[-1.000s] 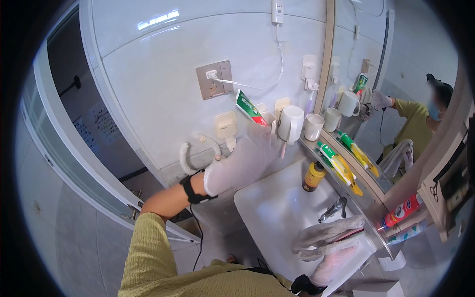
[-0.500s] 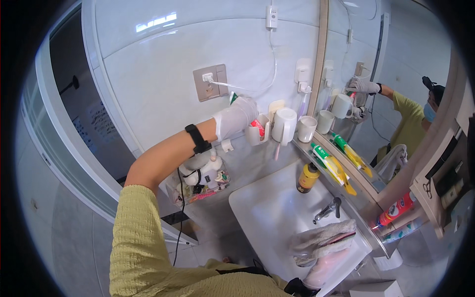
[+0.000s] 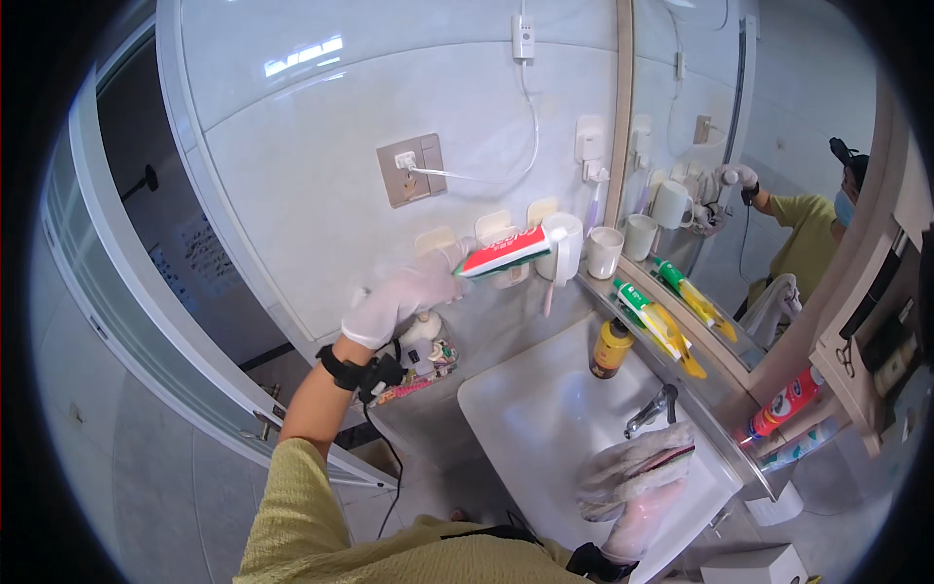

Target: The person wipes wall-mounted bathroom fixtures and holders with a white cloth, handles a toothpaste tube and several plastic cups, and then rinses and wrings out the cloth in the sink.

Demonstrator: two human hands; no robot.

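A red, white and green toothpaste tube (image 3: 506, 252) is in my left hand (image 3: 413, 289), which wears a thin whitish glove and has its fingers closed on one end. The tube points right, in front of a wall-mounted cup (image 3: 510, 279) that it partly hides, its far end beside an upside-down white mug (image 3: 569, 263). Over the sink, my gloved right hand (image 3: 642, 516) is closed on a grey-white cloth (image 3: 632, 467), whose folds hide the fingertips.
The white sink (image 3: 516, 438) has a metal faucet (image 3: 650, 411) and a yellow bottle (image 3: 611, 348) at its back. A white cup (image 3: 604, 253) and a green-and-yellow tube (image 3: 652, 326) are by the mirror. A cluttered basket (image 3: 423, 365) hangs left; a red can (image 3: 786, 404) stands right.
My left hand has drawn back left and down from the wall cup, bringing the toothpaste tube out of it. My right hand and the cloth have hardly moved.
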